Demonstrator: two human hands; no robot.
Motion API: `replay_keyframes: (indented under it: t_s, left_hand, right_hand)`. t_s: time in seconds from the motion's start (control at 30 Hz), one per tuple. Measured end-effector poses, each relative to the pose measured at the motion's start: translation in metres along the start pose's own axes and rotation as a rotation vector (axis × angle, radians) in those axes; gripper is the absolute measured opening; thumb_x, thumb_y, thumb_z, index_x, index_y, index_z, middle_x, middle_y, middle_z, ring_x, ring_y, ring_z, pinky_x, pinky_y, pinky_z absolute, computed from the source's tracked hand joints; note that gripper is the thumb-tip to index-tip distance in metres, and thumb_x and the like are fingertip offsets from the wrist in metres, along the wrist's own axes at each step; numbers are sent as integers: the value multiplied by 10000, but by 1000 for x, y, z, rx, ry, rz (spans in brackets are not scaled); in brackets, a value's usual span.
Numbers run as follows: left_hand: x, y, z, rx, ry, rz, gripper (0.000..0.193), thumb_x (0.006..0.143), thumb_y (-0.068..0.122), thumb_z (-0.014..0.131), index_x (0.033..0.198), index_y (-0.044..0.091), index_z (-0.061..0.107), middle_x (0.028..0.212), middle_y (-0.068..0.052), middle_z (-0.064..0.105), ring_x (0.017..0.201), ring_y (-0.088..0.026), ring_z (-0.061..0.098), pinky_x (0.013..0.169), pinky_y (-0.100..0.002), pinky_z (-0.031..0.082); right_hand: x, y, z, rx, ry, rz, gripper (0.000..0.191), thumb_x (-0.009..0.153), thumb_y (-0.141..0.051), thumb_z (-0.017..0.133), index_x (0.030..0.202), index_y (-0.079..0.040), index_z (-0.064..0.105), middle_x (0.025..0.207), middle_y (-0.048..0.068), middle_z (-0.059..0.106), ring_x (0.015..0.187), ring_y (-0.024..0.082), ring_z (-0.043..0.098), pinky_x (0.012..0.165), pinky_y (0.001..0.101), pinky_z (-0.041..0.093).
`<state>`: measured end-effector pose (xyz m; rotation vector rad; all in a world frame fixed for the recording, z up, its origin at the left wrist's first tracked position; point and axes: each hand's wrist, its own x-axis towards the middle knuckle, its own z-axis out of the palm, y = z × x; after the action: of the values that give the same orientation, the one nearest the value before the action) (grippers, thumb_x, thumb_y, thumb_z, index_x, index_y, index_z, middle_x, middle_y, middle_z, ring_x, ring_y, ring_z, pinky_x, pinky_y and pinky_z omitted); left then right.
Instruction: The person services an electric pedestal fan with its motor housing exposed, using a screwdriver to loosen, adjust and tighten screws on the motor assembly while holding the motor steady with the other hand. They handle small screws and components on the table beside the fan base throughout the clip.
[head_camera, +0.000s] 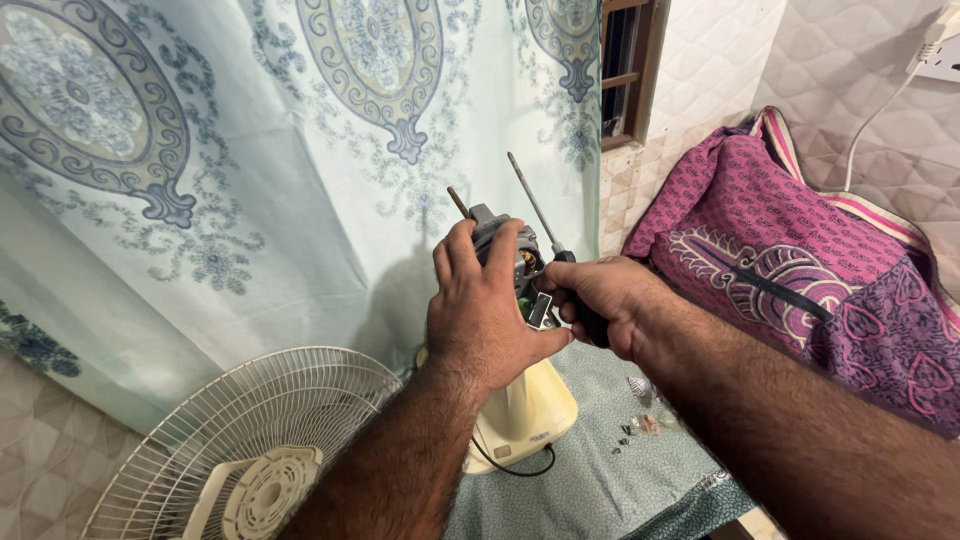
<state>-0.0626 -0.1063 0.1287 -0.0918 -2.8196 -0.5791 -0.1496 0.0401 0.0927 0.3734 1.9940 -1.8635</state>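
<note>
L hand (487, 310) on fan motor (505, 250), R hand (600, 300) w/ screwdriver (545, 225), prob.

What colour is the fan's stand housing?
Cream-yellow fan stand housing, seen in the head view.

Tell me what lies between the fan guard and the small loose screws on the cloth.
Head view: the cream fan stand and its black cord lie between fan guard and screws.
</note>
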Motion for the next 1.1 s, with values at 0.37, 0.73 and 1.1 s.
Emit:
replay_keyframes:
  t_s: [0.37, 0.73, 1.1]
  left_hand:
    - [2, 0, 3, -14, 52, -2, 1227, 543, 440, 985, 1534, 189, 306, 1474, -180, 209, 1417, -334, 245, 1065, -504, 458]
    - [3, 2, 1, -9, 32, -8, 1227, 540, 439, 989, 1530, 195, 307, 1468, -173, 212, 1408, -333, 254, 1060, -502, 465]
    - [4, 4, -2, 17, -16, -34, 1256, 551, 459, 996, 1544, 198, 272, 1482, -178, 183, 1429, -330, 232, 1072, -495, 464]
  right_hand:
    - [-4, -2, -7, 20, -9, 25, 183, 858, -170, 795, 792, -74, 653, 652, 6, 579, 534, 100, 515, 461, 257, 431]
    - [-3, -7, -4, -2, -39, 21, 188, 853, -149, 814, 800, -66, 654, 638, 4, 567, 525, 109, 502, 450, 267, 413]
    - [-33, -16, 5, -132, 68, -37, 254, 883, -218, 797, 800, -18, 664, 668, 52, 589, 564, 127, 516, 481, 291, 415]
